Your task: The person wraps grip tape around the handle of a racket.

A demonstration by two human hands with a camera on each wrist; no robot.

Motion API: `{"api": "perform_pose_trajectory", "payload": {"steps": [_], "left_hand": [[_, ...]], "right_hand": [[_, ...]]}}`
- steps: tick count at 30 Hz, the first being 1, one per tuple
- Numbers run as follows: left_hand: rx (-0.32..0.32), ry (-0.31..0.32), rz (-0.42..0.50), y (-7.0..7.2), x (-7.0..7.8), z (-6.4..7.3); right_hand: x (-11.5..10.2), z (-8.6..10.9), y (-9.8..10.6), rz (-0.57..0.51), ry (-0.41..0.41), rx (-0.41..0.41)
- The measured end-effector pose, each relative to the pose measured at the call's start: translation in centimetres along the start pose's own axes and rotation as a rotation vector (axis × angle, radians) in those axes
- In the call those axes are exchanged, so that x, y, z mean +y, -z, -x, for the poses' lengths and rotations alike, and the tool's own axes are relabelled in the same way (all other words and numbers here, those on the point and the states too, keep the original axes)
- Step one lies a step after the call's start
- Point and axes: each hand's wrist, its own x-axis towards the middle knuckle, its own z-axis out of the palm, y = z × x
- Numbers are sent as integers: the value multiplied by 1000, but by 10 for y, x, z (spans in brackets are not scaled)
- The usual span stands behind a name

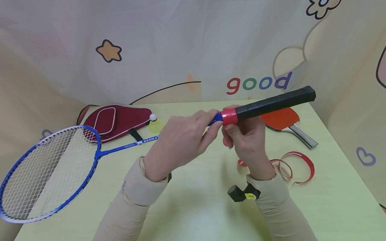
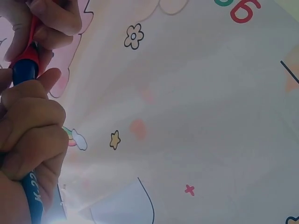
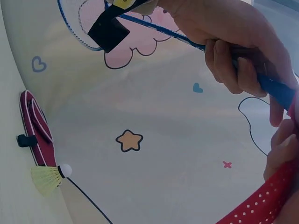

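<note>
A blue badminton racket (image 1: 120,148) is held above the table, its strung head to the left and its black handle (image 1: 275,101) pointing up to the right. My left hand (image 1: 181,144) grips the shaft just below the handle, fingers curled around it in the left wrist view. Red grip tape (image 1: 229,116) wraps the handle's lower end. My right hand (image 1: 248,140) pinches the tape there, partly hidden behind the handle. In the right wrist view, a perforated stretch of red tape (image 3: 257,198) runs down from the right hand (image 3: 282,149).
Loose red tape curls (image 1: 309,164) appear beside the right forearm. An orange-red table tennis bat (image 1: 283,118) lies at the back right of the table (image 1: 199,201). At the back left lie a maroon racket bag (image 1: 129,118) and a yellow shuttlecock (image 1: 155,125). A printed cloth hangs behind.
</note>
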Motion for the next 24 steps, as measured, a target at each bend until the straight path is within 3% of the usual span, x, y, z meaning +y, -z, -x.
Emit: {"api": "perform_pose_trajectory", "payload": {"steps": [3,11,24], "left_hand": [[-7,12,-2,0,0,0],[69,-25,-15,-5,-4,1],[67,-44,12,-7,-12,4]], "right_hand": [[3,1,-1,35,26,31],[1,2,-4,21,10,64],[-2,-3,6,273,5,13]]}}
